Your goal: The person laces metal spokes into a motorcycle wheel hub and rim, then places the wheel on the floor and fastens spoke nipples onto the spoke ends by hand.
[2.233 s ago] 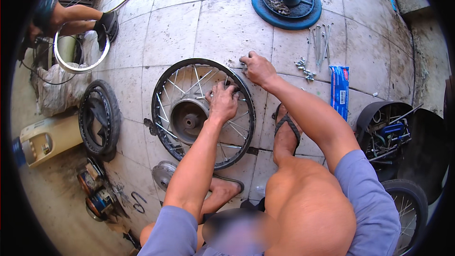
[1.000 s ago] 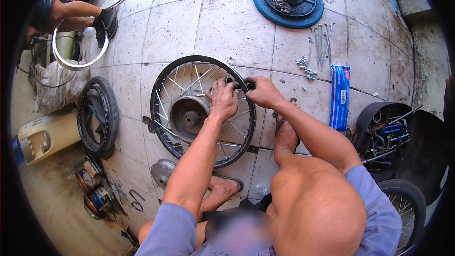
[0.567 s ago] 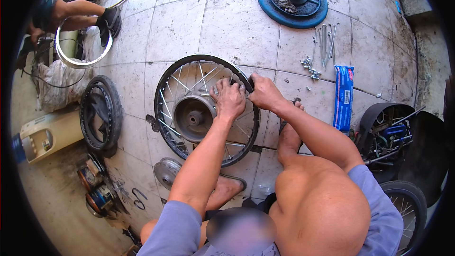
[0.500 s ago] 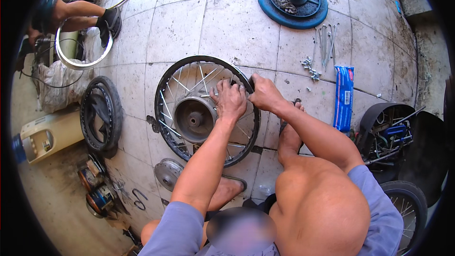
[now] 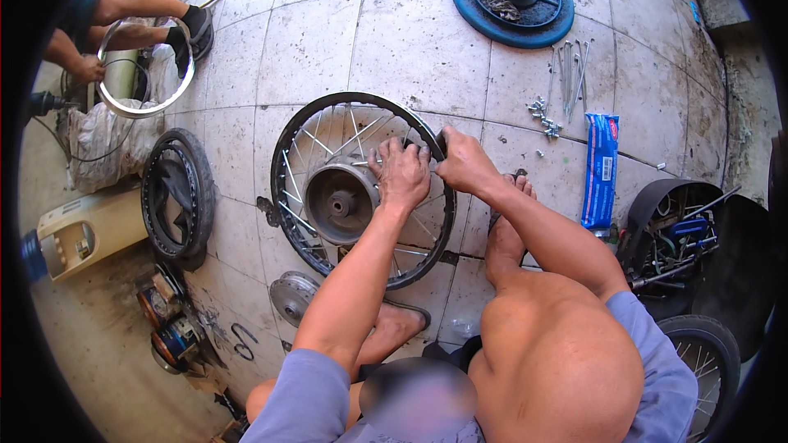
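Note:
A black spoked wheel rim lies on the floor before me, around a dull metal hub. My left hand is closed over the spokes at the hub's upper right, fingers curled; their tips are partly hidden. Against the rim's right side, my right hand pinches at the rim, and any small part between its fingertips is hidden. Loose spokes and several small fittings lie beyond it, above a long blue package.
Co-worker's hand holds a silver rim. Also around: a blue stand base, a tool bin, a spare wheel, a tire, a beige jug, a metal hub, cans.
My right hand has moved from the floor beyond the rim down-left onto the rim beside my left hand. The co-worker's hand now shows clearly at the silver rim.

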### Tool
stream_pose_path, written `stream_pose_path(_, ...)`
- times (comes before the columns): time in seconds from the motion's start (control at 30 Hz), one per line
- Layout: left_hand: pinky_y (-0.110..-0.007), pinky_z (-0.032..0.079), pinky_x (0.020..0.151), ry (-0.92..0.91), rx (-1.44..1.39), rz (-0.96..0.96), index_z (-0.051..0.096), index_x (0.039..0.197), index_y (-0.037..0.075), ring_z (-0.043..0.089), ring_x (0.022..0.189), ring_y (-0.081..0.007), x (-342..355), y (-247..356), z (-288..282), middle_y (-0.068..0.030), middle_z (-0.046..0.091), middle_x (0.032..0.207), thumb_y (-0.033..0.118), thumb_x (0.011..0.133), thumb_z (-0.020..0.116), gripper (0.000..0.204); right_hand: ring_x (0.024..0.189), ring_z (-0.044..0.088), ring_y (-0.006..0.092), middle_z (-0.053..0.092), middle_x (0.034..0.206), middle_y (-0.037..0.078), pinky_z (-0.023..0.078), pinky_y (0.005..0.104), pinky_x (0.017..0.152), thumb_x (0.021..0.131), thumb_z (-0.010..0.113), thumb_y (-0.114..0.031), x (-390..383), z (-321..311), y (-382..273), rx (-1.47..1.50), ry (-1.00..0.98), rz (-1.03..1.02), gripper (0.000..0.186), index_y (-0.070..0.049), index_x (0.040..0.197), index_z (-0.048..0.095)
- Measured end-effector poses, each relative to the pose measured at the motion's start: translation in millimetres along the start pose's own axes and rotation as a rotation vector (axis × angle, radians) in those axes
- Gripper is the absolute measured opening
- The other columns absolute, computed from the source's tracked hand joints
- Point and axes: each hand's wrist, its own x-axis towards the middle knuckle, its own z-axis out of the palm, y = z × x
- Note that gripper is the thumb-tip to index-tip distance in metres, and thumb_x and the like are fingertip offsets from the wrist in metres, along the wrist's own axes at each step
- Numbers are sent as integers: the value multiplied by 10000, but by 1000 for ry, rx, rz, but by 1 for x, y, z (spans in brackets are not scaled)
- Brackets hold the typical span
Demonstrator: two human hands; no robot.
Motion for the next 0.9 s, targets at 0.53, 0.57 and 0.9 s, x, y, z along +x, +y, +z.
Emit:
stream_pose_path(0.53,-607,155,1109,3,-36,-19,701,1064,68,363,1315,-352,2,-5,6,-188,500,1295,348,978,480,367,935,627,477,638,933,308,503,505,833,810,662,-126,0,1,3,-14,5,-75,259,48,969,555)
stream_pose_path(0.57,-605,159,1108,56,-60,21,707,1062,72,372,1308,-346,2,-4,4,-186,503,1293,347,984,468,372,947,620,475,632,950,305,499,502,843,810,661,-125,1,3,7,-25,21,-106,257,48,968,556)
stream_pose_path(0.9,-609,164,1101,48,-48,95,711,1041,68,379,1293,-346,-1,2,4,-177,513,1258,342,976,486,360,970,587,476,578,995,295,483,503,870,806,664,-127,-5,3,13,-71,45,-106,300,64,996,532)
